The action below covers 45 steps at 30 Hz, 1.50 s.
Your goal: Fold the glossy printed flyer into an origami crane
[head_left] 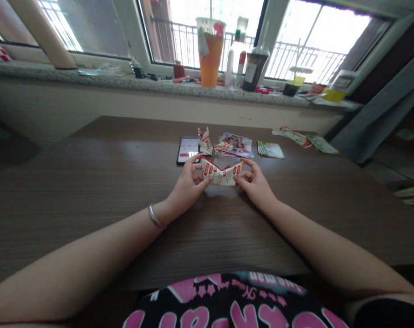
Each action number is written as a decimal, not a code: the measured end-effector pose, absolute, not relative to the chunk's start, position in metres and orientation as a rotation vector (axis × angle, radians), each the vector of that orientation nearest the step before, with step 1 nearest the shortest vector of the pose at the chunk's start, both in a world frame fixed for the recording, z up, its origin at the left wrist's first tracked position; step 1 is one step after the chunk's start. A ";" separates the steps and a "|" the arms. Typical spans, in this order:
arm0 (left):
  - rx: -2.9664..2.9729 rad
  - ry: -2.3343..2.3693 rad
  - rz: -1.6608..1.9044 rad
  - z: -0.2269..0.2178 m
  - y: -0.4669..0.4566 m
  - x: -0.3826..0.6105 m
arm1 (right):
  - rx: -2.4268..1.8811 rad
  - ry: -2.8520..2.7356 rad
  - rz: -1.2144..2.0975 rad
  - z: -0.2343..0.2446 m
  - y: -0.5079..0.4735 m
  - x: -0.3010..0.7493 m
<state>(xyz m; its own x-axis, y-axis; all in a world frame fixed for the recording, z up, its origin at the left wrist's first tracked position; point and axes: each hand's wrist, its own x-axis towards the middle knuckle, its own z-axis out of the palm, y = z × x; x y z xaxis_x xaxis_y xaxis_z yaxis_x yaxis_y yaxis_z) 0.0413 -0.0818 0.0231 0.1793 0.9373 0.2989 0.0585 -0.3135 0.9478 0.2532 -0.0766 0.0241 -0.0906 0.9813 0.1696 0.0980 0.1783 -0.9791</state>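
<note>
Pinched at both ends, right out in front: the printed paper, cream with red blocks, its top edge dipping into a shallow V. Clamped at one end by the left hand, thumb against the near face, and matched at the other by the right hand. Held over the table, just this side of the phone (bottom edge touching the wood or not? Cannot tell!).

Looks like mid-fold, judging by that central dip and the coloured inner layer peeking over the top; shaping, by all appearances, rather than setting down. Standing in points just beyond, between the phone and the glossy leaflets: a folded paper piece, similarly printed. Lying farther right, the green-edged cards.

Calls next, in all likelihood, for an even squeeze from both sides, then for steadying one end while working the crease with the other hand. Worth going gently: thin-looking stuff, easily torn or skewed by an uneven tug.
</note>
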 end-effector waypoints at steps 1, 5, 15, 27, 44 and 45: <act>1.571 0.976 1.255 0.022 -0.082 0.041 | -1.111 -1.426 1.082 0.024 -0.077 0.253; 1.551 0.946 1.248 0.023 -0.085 0.040 | -1.125 -1.443 1.080 0.024 -0.078 0.253; 1.519 1.093 1.177 0.034 -0.090 0.035 | -1.201 -1.489 1.189 0.040 -0.075 0.254; 1.628 1.289 1.038 0.031 -0.081 0.034 | -1.137 -1.565 1.038 0.022 -0.082 0.259; 2.289 1.314 0.853 0.026 -0.083 0.020 | -1.301 -2.266 0.529 0.036 -0.084 0.277; 2.352 1.332 0.808 0.026 -0.083 0.019 | -1.308 -2.304 0.457 0.036 -0.083 0.279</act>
